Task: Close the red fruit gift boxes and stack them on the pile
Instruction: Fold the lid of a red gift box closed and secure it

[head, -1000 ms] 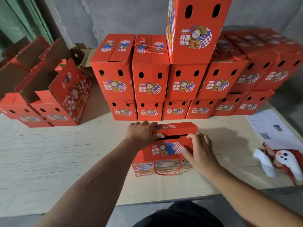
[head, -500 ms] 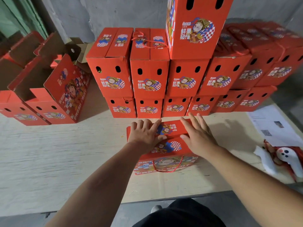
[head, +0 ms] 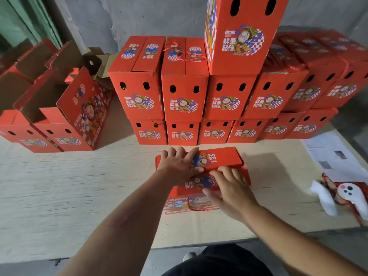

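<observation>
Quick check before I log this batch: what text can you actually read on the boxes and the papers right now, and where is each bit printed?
"GOOD LUCK": front of the top stacked box, above its cartoon figure.
"鲜果": large white characters on that front; the two below are stylised and unclear.
"FRESH FRUIT": down the side edge of the open box at left.
Box under the hands: same logo, upside down, blurred.
Paper sheets at right: print too small to read.
</observation>
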A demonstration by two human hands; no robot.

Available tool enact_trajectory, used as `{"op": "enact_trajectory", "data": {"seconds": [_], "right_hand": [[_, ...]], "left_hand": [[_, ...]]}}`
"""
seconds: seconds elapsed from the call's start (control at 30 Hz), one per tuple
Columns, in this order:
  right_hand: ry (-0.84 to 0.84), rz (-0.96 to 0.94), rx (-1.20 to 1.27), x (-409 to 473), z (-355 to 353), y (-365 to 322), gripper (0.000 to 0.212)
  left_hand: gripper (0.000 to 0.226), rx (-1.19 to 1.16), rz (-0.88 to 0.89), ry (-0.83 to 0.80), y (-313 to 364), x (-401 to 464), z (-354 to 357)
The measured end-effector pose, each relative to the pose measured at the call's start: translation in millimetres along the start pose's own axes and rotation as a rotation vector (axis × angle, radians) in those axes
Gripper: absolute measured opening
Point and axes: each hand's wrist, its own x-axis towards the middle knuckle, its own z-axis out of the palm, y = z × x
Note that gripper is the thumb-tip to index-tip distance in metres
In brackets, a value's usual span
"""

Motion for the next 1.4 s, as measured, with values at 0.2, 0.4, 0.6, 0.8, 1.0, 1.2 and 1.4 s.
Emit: {"op": "enact_trajectory", "data": {"seconds": [0.2,0.4,0.6,0.8,1.0,1.2,1.4], "right_hand": [[-0.227,0.068,-0.028,1,-9,-3,0.099],[-0.323,0.133,-0.174,21,-18,-13,0.095],[-0.194,0.094,-0.187,24,-20,-17,0.083],[-0.224,-0.056,-0.170,36,-40,-4,0.090],[-0.184,-0.060,0.183,22,-45,8,0.084],[0.015,0.202,0.084,31,-24,15,0.058],[-0.098,0.350,0.066,40,-2,20,0.068]], "left_hand": [[0.089,-0.038,0.072,-0.052,-8,13,-14],[0.096,-0.174,0.078,-0.046,-17,19,-21],[0.109,-0.278,-0.023,-0.156,-16,15,-23],[0.108,-0.324,-0.004,-0.310,-21,25,-37],[0.095,-0.219,0.056,-0.277,-21,28,-31],[0.080,-0.129,0.070,-0.202,-19,28,-24],[0.073,-0.059,0.052,0.057,-13,16,-2]]}}
